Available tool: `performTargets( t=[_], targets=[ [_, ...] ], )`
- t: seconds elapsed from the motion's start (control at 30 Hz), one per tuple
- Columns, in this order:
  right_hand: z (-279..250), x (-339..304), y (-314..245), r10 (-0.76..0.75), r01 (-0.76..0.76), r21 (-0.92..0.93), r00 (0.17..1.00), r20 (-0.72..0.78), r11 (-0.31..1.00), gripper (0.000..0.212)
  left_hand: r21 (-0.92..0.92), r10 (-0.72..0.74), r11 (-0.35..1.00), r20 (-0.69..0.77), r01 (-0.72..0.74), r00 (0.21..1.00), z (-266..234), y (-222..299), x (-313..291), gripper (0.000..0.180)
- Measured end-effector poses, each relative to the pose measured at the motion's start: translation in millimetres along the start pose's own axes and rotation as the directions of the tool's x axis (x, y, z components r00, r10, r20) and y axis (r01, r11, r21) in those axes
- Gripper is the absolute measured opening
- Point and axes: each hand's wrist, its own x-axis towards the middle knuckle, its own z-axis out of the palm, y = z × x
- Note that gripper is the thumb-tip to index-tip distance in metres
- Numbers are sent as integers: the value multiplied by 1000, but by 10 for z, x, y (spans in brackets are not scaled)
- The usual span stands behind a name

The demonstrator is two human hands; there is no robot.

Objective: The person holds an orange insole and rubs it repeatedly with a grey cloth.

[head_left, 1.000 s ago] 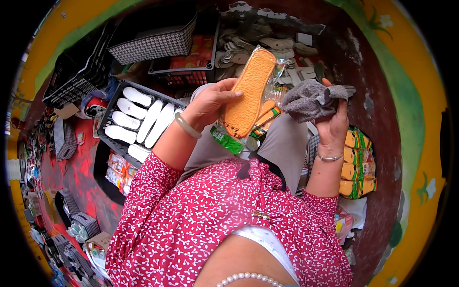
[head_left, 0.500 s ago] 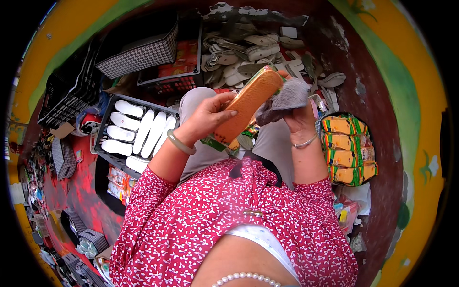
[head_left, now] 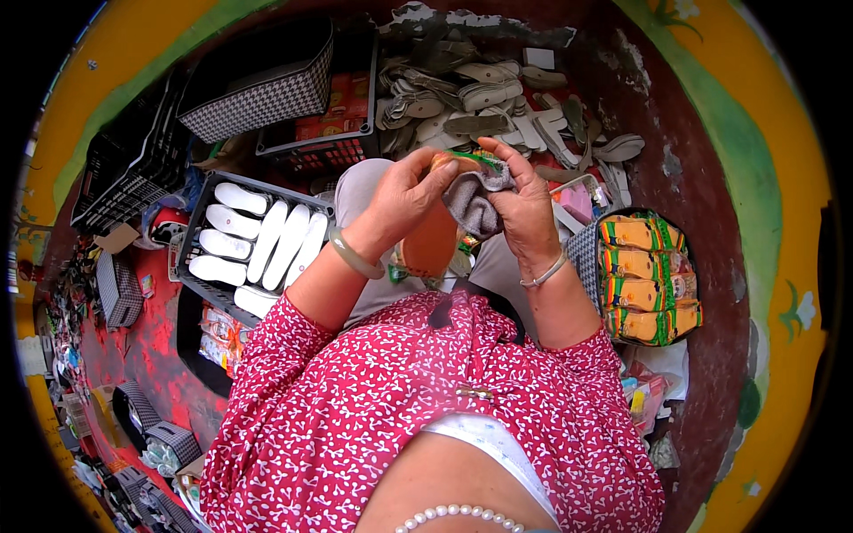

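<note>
Currently, left hand (head_left: 404,200) grips orange insole (head_left: 426,244); right hand (head_left: 526,211) clasps gray cloth (head_left: 474,201) against it; white insoles (head_left: 225,245) line left edge of crate (head_left: 213,298).

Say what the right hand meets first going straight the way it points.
Past the grey cloth it holds, the right hand would probably meet the heap of pale insoles, though depth is unclear.

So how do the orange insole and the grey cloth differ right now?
The insole is orange; the cloth is grey. The insole looks long and flat, whereas the cloth is crumpled. The left fingers grip the insole; the right fingers hold the cloth. Both are held close together.
</note>
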Motion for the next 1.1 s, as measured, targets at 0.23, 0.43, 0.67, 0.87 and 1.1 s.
performTargets(
  t=[0.23,0.43,0.67,0.87,1.1],
  targets=[
    [-98,12,147,117,-121,131,992,37,984,56,-158,-56,986,-79,43,995,30,-230,-101,26],
    [-200,28,171,141,-136,141,990,-22,981,48,-254,-23,967,-103,-4,994,13,-349,-106,26],
    [-517,92,96,96,-83,245,995,-41,966,30,-310,5,949,-154,-53,988,-155,-328,-102,24],
    [-553,128,-367,20,-28,272,999,34,962,32,-154,18,988,-98,-33,995,-173,-215,-99,24],
    [-170,222,24,-413,573,-560,819,397,598,34,155,155,973,117,-172,981,91,-124,-37,25]
  ],
)
